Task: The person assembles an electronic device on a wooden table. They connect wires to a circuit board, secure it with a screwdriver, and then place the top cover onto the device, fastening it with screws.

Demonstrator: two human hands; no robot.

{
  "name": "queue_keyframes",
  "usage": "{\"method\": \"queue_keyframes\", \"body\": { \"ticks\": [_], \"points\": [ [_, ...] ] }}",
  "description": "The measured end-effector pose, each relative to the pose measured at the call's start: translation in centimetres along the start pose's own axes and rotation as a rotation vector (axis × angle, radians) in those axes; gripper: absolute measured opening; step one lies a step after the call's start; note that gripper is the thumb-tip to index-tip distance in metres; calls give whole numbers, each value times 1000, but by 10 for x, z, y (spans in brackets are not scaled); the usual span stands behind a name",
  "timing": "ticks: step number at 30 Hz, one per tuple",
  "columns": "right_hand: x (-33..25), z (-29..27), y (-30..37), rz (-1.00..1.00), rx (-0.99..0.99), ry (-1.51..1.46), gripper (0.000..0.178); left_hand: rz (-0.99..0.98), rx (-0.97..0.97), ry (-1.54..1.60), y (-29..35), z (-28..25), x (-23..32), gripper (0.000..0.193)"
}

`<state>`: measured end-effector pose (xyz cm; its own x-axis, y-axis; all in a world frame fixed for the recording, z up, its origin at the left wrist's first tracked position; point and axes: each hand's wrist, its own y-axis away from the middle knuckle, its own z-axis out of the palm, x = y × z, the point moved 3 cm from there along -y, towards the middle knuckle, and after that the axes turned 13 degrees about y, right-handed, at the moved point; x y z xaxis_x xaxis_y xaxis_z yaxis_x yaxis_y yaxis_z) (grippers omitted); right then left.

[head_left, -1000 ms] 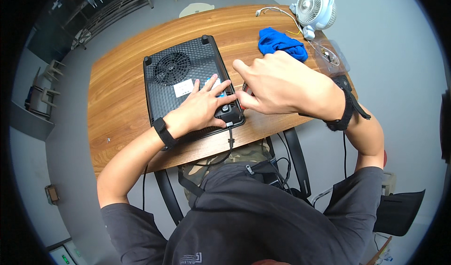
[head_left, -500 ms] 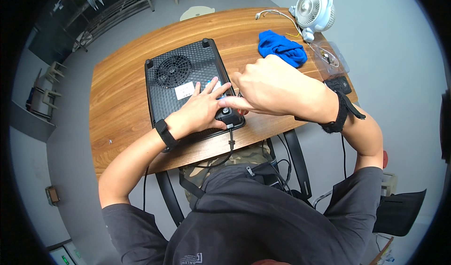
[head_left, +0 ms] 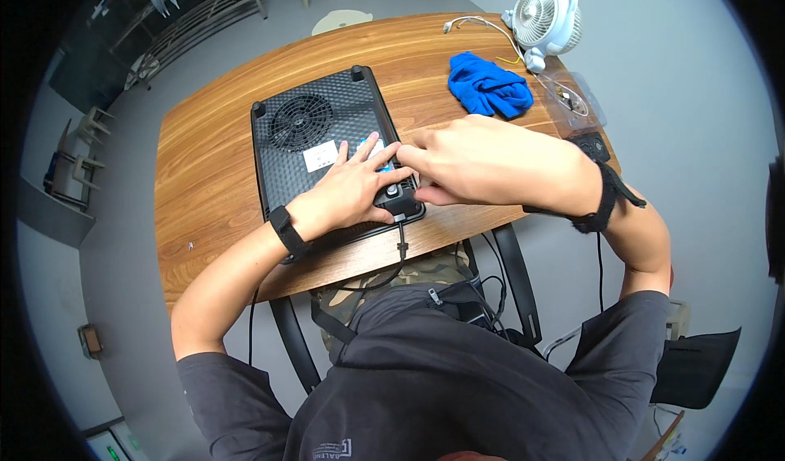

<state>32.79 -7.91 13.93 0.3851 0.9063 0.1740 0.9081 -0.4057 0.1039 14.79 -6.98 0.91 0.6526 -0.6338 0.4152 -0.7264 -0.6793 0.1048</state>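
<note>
A black induction cooker (head_left: 286, 162) lies underside up on the table, showing its round fan grille, corner feet and white label. My left hand (head_left: 347, 187) rests flat on its near right part, fingers spread. My right hand (head_left: 466, 162) is closed at the cooker's right edge, with index finger and thumb brought together close to the left fingertips. Whatever it grips is hidden behind the fingers. A black power cord (head_left: 401, 244) leaves the cooker's near right corner and hangs over the table's front edge.
On the wooden table (head_left: 204, 150), a blue cloth (head_left: 489, 86) lies beyond my right hand. A white fan (head_left: 541, 19) stands at the far right corner, with a clear plastic tray (head_left: 576, 105) holding small parts nearby. A tiny metal piece (head_left: 191, 246) lies at left.
My right hand has turned at the wrist and shifted slightly nearer, its thumb drawing back rightward from the left hand. The left hand and the cooker stay in place.
</note>
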Motion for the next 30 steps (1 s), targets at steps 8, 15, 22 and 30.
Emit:
{"method": "queue_keyframes", "body": {
  "ticks": [8,15,22,30],
  "points": [
    [-3,-10,2,85,84,13,40,17,-9,12,-1,-4,2,90],
    [-9,-7,10,-12,122,-7,34,23,25,3,-1,1,-3,86],
    [-10,-9,0,166,11,37,29,29,-2,8,-1,-5,3,87],
    [-2,-6,8,-10,135,25,31,15,2,-5,0,0,-2,88]
  ]
}}
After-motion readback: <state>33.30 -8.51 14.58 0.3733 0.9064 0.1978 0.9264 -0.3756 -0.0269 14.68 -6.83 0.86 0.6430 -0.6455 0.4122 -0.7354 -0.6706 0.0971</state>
